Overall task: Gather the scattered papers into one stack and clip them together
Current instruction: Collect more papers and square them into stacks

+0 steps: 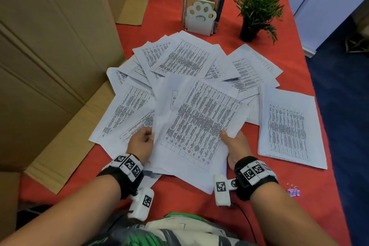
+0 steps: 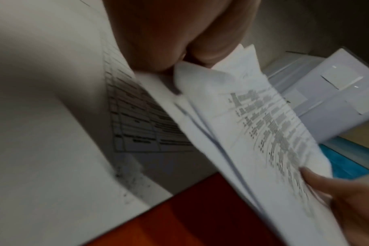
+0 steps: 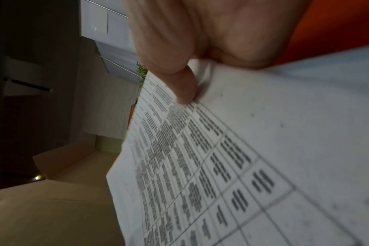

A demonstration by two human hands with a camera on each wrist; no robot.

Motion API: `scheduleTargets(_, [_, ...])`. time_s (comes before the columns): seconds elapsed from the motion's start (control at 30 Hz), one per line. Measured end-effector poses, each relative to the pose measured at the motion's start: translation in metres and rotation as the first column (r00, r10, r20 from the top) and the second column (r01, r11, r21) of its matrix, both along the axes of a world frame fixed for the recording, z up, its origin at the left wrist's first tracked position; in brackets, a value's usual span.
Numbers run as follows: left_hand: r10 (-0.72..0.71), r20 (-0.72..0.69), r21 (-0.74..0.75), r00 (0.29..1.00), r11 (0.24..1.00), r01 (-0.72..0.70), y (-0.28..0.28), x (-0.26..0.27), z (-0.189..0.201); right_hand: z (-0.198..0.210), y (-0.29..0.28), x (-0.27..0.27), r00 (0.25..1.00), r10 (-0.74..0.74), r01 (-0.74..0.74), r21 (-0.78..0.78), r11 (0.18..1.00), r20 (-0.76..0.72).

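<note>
Barely begun: both hands, left [image 1: 141,142] and right [image 1: 235,144], pinch a few sheets [image 1: 197,124], most papers [image 1: 185,58] lie scattered, the clip [image 1: 293,191] untouched.

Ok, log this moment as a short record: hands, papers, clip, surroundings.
left hand: grips the left edge of the held sheaf
right hand: thumb pinches the sheaf's right edge
loose papers: fanned across the red table
neat pile: lies to the right, apart from the hands
binder clip: on the table near the right wrist, unused
surroundings: potted plant, book stand, cardboard box
</note>
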State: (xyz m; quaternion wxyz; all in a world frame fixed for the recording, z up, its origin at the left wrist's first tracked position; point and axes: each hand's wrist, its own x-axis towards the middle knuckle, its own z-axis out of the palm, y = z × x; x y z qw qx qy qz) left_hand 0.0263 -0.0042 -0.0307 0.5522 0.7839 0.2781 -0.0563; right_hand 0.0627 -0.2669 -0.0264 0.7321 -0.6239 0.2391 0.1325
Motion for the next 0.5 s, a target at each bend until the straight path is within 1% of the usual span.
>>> scheduleTargets(0.03, [-0.043, -0.007, -0.009, 0.999, 0.999, 0.043, -0.003, 0.000, 0.002, -0.001, 0.002, 0.000, 1.000, 0.017, -0.016, -0.005, 1.000, 0.009])
scheduleTargets(0.07, [-0.092, -0.009, 0.025, 0.996, 0.995, 0.092, -0.004, 0.001, 0.005, -0.003, 0.002, 0.000, 1.000, 0.029, -0.029, -0.028, 0.999, 0.010])
scheduleTargets(0.1, [-0.130, 0.005, 0.087, 0.992, 0.988, 0.129, -0.003, 0.003, 0.008, -0.004, 0.003, 0.000, 0.999, 0.036, -0.035, -0.076, 0.996, 0.000])
scheduleTargets(0.13, [-0.150, 0.019, 0.189, 0.989, 0.971, 0.143, 0.000, 0.006, 0.012, -0.003, 0.002, -0.001, 1.000, 0.022, -0.024, -0.140, 0.990, -0.019])
scheduleTargets(0.17, [-0.152, 0.025, 0.311, 0.988, 0.941, 0.136, 0.006, 0.010, 0.016, -0.001, 0.000, -0.002, 0.999, -0.001, -0.007, -0.206, 0.979, -0.040])
scheduleTargets(0.2, [-0.140, 0.021, 0.433, 0.990, 0.894, 0.117, 0.013, 0.015, 0.020, -0.001, -0.005, -0.002, 0.998, -0.035, 0.020, -0.264, 0.964, -0.054])
scheduleTargets(0.23, [-0.125, 0.006, 0.532, 0.992, 0.840, 0.103, 0.023, 0.019, 0.021, 0.001, -0.009, -0.001, 0.996, -0.065, 0.042, -0.314, 0.948, -0.062])
scheduleTargets(0.27, [-0.106, -0.043, 0.603, 0.993, 0.790, 0.111, 0.033, 0.024, 0.021, 0.002, -0.014, 0.000, 0.995, -0.084, 0.057, -0.360, 0.931, -0.059])
scheduleTargets(0.33, [-0.087, -0.217, 0.644, 0.972, 0.736, 0.209, 0.050, 0.028, 0.022, 0.000, -0.022, 0.004, 0.995, -0.090, 0.064, -0.394, 0.917, -0.048])
scheduleTargets(0.37, [-0.098, -0.292, 0.629, 0.951, 0.729, 0.269, 0.055, 0.029, 0.021, 0.001, -0.023, 0.007, 0.996, -0.081, 0.056, -0.411, 0.910, -0.043])
scheduleTargets(0.4, [-0.125, -0.336, 0.597, 0.933, 0.738, 0.314, 0.057, 0.030, 0.020, 0.001, -0.023, 0.010, 0.997, -0.072, 0.050, -0.434, 0.899, -0.034])
scheduleTargets(0.47, [-0.195, -0.318, 0.542, 0.928, 0.765, 0.347, 0.057, 0.031, 0.019, 0.001, -0.021, 0.015, 0.999, -0.040, 0.025, -0.496, 0.868, -0.021])
scheduleTargets(0.5, [-0.189, -0.285, 0.539, 0.940, 0.779, 0.320, 0.056, 0.032, 0.019, 0.003, -0.019, 0.018, 0.999, -0.030, 0.018, -0.515, 0.857, -0.015])
